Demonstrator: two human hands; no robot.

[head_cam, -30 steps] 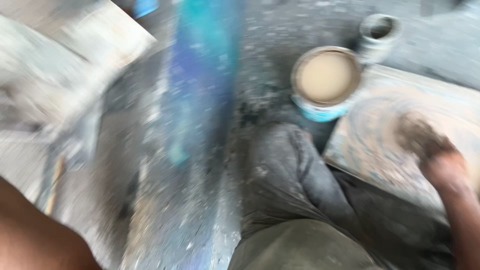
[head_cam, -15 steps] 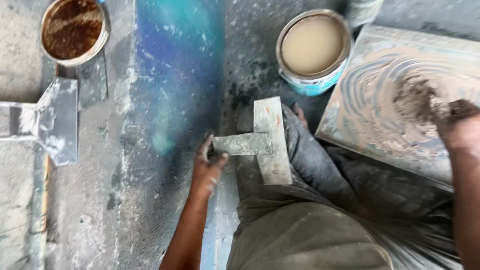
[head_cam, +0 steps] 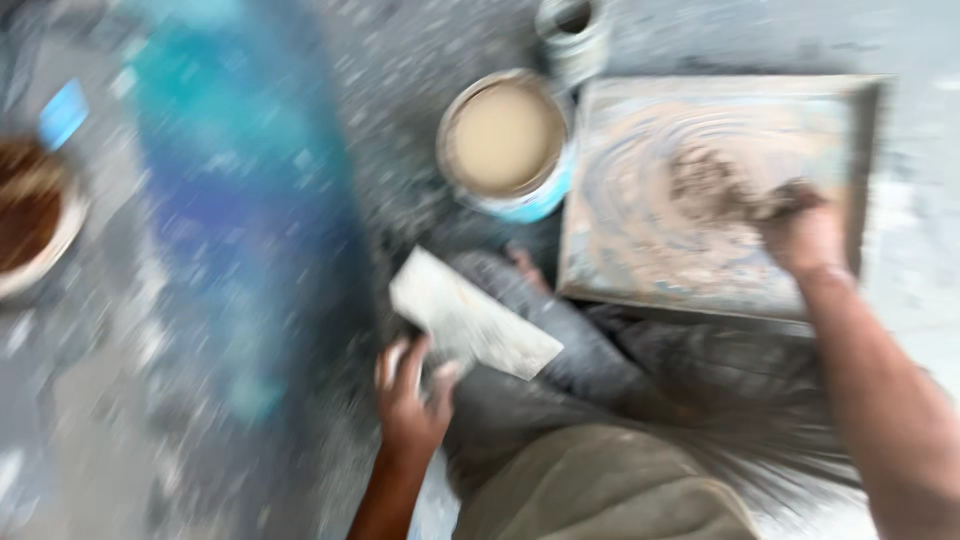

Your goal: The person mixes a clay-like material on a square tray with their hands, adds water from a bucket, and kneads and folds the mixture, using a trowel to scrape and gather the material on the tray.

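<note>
While blurred, grey floor (head_cam: 200,420) bears a tray (head_cam: 720,290).

Light: soft, even daylight, moderately bright
Shadows: faint, no hard edges
Glare: none visible
Blur: heavy motion smear throughout, worst at left
Focus: nothing sharp

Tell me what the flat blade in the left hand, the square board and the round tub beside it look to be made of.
Blade: probably metal, thin, flat, grey and dusty, held by the left hand; blur leaves it open.
Board: flat rigid slab, material unclear, smeared with grey-brown paste that the right hand works.
Tub: possibly plastic, light-blue wall, holding smooth beige liquid.
</note>
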